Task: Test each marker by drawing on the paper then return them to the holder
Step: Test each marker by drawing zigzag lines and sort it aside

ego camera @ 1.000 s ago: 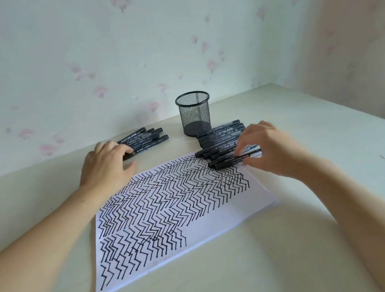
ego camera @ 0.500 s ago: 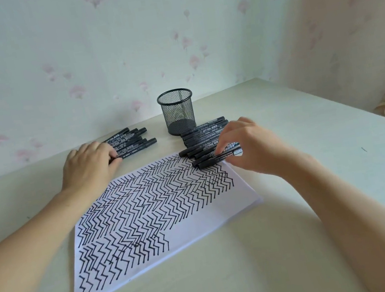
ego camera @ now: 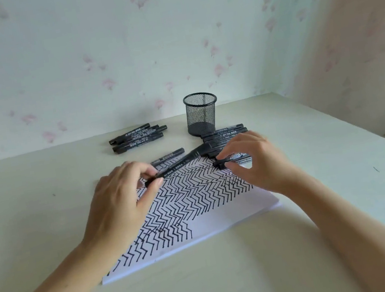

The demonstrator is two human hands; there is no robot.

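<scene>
Pale tabletop (ego camera: pixel 259 275): above the zigzag-covered white paper (ego camera: pixel 235 210), the left hand (ego camera: pixel 119 204) pinches a slim black marker (ego camera: pixel 177 166) slanting up-right toward the black mesh holder (ego camera: pixel 202 118); the right hand (ego camera: pixel 260 160) pinches another marker (ego camera: pixel 236 157), lying crosswise.

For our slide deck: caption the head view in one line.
Left hand holds a marker over zigzag-covered paper; right hand pinches another.

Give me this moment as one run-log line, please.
left hand: holds marker over paper | right hand: pinches cap | holder: upright
</scene>
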